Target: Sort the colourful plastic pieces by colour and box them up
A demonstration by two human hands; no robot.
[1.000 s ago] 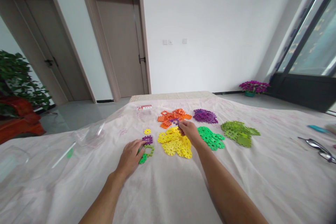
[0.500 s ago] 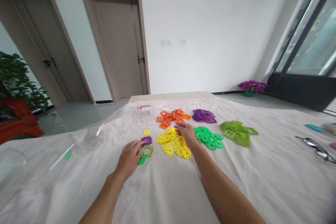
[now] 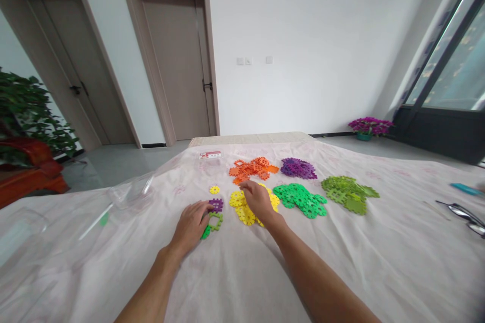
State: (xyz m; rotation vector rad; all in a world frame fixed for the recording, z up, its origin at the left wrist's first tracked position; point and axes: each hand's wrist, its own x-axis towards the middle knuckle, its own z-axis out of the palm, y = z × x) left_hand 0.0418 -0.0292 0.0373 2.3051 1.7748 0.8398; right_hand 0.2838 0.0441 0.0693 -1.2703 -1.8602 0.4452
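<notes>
My left hand lies palm down on the cloth, fingers stretched out, by a small group of plastic building pieces. Its fingertips touch a purple lattice piece; its thumb side is by a light green open square piece. A green disc is partly hidden under the hand. A single yellow notched disc lies beyond. Above the pile of yellow discs is my right hand, its fingers curled together near the orange pile. Whatever its fingertips hold is hidden.
Piles of purple, green and olive-green pieces lie to the right. Glasses rest at the far right. Clear plastic containers stand on the left, and a red-labelled clear box sits at the back.
My right hand has moved left across the yellow pile, its fingers now more curled. My left hand has stayed by the small group, covering more of the green disc. The view has shifted slightly.
</notes>
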